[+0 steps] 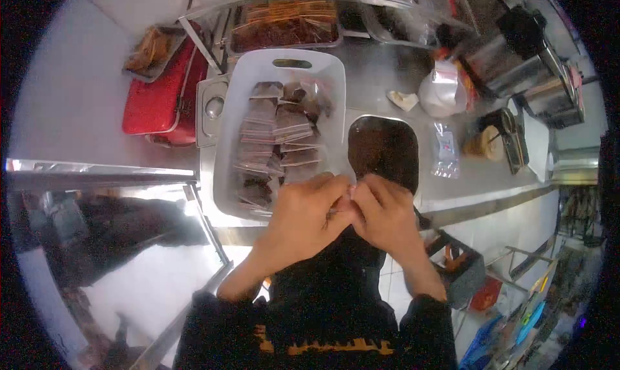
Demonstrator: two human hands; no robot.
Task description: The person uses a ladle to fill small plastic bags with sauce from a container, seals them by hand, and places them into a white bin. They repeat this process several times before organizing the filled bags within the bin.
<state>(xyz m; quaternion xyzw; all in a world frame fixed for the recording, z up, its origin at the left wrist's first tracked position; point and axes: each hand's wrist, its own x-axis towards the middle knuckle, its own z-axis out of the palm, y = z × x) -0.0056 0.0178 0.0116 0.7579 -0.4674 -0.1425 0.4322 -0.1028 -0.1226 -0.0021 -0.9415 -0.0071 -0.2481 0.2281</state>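
Observation:
Both hands meet at the front edge of the counter, fingertips pinched together. My left hand [307, 215] is closed, thumb and fingers pressed together near the right front corner of a white basket [228, 124]. My right hand [387, 215] is closed too, its fingertips touching those of the left. Whatever lies between them is too small and hidden to name. Inside the basket lie several small clear packets [294, 128] with dark contents, stacked in rows. Just beyond my right hand is a rectangular container [383, 147] of dark brown contents.
A clear plastic packet [445, 152] lies right of the dark container, near a white bag [443, 92] and a cup [484, 145]. A red box [155, 105] stands at the left. Trays of skewered food [284, 15] sit behind the basket.

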